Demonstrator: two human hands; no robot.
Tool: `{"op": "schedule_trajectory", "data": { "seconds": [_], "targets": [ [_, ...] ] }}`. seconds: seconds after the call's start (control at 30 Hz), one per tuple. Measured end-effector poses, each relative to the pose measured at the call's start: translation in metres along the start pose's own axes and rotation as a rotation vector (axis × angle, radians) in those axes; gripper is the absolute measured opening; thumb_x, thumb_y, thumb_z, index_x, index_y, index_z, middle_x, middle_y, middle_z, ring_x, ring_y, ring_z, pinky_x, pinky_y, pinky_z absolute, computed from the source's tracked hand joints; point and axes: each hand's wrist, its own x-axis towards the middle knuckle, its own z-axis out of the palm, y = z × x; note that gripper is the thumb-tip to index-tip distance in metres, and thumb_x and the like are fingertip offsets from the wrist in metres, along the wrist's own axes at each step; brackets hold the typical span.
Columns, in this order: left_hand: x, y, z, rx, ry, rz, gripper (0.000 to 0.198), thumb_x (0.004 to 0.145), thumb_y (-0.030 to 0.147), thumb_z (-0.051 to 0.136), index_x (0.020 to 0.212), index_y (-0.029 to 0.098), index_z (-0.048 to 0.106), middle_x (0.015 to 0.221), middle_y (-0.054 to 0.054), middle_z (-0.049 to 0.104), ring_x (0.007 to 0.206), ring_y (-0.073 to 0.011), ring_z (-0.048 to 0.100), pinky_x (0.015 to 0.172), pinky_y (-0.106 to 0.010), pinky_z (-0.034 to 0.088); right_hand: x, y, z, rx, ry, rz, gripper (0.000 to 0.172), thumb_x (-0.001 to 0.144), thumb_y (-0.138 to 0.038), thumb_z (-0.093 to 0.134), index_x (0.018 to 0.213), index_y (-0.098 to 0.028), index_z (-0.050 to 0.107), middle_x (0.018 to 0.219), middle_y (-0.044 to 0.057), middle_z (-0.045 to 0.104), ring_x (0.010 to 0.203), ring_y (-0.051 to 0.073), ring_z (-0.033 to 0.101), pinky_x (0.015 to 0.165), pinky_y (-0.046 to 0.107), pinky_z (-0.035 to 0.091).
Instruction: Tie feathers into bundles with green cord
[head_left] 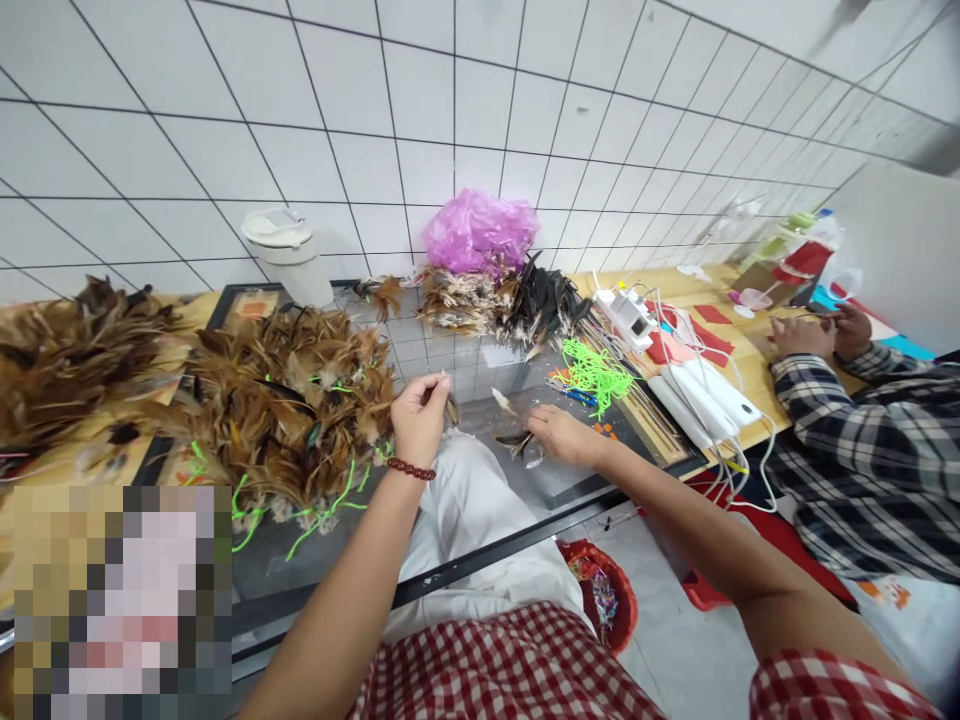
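My left hand (418,412) is raised over the glass table (480,372), its fingers pinched on a small brown feather (451,408). A red bead bracelet circles that wrist. My right hand (559,436) rests on the glass with fingers closed around a few dark feathers (517,441). Just left of my left hand lies a large heap of brown feathers (289,395) tied with green strings. A single pale feather (502,400) lies on the glass between my hands.
More brown feathers (64,360) pile at far left, black and speckled feathers (510,300) at the back under a pink plastic bag (480,230). Green cords (596,375), a white lidded cup (289,252), white glue guns (705,400) and a red bin (604,590) are around. Another person's hands (814,333) work at right.
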Motion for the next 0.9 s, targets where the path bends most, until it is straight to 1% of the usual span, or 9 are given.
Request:
{"op": "schedule_trajectory", "data": {
  "seconds": [0.1, 0.2, 0.33, 0.4, 0.47, 0.57, 0.7, 0.83, 0.9],
  "targets": [
    [-0.004, 0.001, 0.002, 0.035, -0.066, -0.022, 0.021, 0.07, 0.034, 0.071, 0.081, 0.017, 0.074, 0.083, -0.005, 0.073, 0.082, -0.0165, 0.066, 0.082, -0.029, 0.05, -0.014, 0.0, -0.003, 0.071, -0.009, 0.021, 0.015, 0.088, -0.012, 0.043, 0.087, -0.015, 0.058, 0.087, 0.01, 0.059, 0.083, 0.02, 0.051, 0.081, 0.033, 0.04],
    [-0.004, 0.001, 0.001, 0.054, -0.069, -0.041, 0.021, 0.069, 0.035, 0.071, 0.08, 0.016, 0.074, 0.083, -0.005, 0.073, 0.081, -0.017, 0.065, 0.081, -0.03, 0.049, -0.018, 0.005, -0.01, 0.205, 0.033, 0.159, 0.015, 0.087, -0.013, 0.043, 0.089, -0.015, 0.058, 0.086, 0.009, 0.06, 0.082, 0.019, 0.053, 0.076, 0.03, 0.042],
    [-0.003, 0.001, -0.001, 0.051, -0.046, -0.065, 0.022, 0.068, 0.035, 0.072, 0.079, 0.016, 0.074, 0.081, -0.006, 0.073, 0.077, -0.0165, 0.065, 0.077, -0.03, 0.05, -0.001, 0.016, -0.02, 0.251, 0.071, 0.434, 0.013, 0.086, -0.015, 0.045, 0.086, -0.015, 0.059, 0.082, 0.007, 0.061, 0.078, 0.018, 0.054, 0.072, 0.028, 0.041],
    [-0.003, 0.002, -0.002, 0.052, -0.043, -0.071, 0.022, 0.067, 0.035, 0.072, 0.078, 0.015, 0.073, 0.08, -0.006, 0.073, 0.076, -0.0164, 0.065, 0.076, -0.03, 0.05, 0.011, 0.018, -0.021, 0.208, 0.057, 0.502, 0.013, 0.087, -0.017, 0.047, 0.084, -0.015, 0.06, 0.082, 0.007, 0.062, 0.078, 0.018, 0.055, 0.072, 0.028, 0.041],
    [-0.003, 0.003, -0.003, 0.055, -0.04, -0.075, 0.022, 0.067, 0.035, 0.072, 0.078, 0.015, 0.073, 0.08, -0.006, 0.073, 0.076, -0.017, 0.065, 0.077, -0.031, 0.05, 0.021, 0.017, -0.02, 0.165, 0.043, 0.517, 0.014, 0.087, -0.019, 0.048, 0.084, -0.016, 0.062, 0.085, 0.007, 0.064, 0.081, 0.019, 0.057, 0.073, 0.028, 0.041],
    [-0.003, 0.004, -0.003, 0.058, -0.041, -0.085, 0.022, 0.068, 0.035, 0.072, 0.078, 0.016, 0.073, 0.081, -0.006, 0.073, 0.078, -0.018, 0.065, 0.078, -0.032, 0.05, 0.029, 0.011, -0.018, 0.115, 0.001, 0.482, 0.016, 0.088, -0.026, 0.052, 0.086, -0.016, 0.064, 0.09, 0.009, 0.066, 0.086, 0.02, 0.059, 0.075, 0.029, 0.041],
    [-0.004, 0.002, -0.003, 0.07, -0.053, -0.1, 0.022, 0.069, 0.035, 0.071, 0.079, 0.016, 0.073, 0.082, -0.006, 0.073, 0.08, -0.0176, 0.065, 0.08, -0.031, 0.05, 0.03, -0.003, -0.019, 0.081, -0.023, 0.472, 0.031, 0.082, -0.042, 0.063, 0.095, -0.014, 0.065, 0.097, 0.012, 0.066, 0.089, 0.023, 0.061, 0.075, 0.029, 0.042],
    [-0.005, -0.003, -0.003, 0.088, -0.081, -0.123, 0.023, 0.07, 0.036, 0.07, 0.08, 0.015, 0.074, 0.083, -0.006, 0.073, 0.08, -0.0173, 0.065, 0.079, -0.03, 0.049, 0.032, -0.019, -0.016, 0.038, -0.106, 0.468, 0.017, 0.088, -0.028, 0.055, 0.092, -0.014, 0.064, 0.096, 0.012, 0.066, 0.09, 0.023, 0.061, 0.076, 0.029, 0.041],
    [-0.005, -0.005, -0.003, 0.093, -0.09, -0.126, 0.024, 0.071, 0.037, 0.07, 0.08, 0.016, 0.074, 0.083, -0.006, 0.073, 0.08, -0.0174, 0.065, 0.08, -0.03, 0.049, 0.032, -0.023, -0.011, -0.023, -0.126, 0.439, 0.019, 0.09, -0.023, 0.048, 0.095, -0.012, 0.063, 0.097, 0.015, 0.065, 0.091, 0.025, 0.06, 0.077, 0.031, 0.04]
  ]
}}
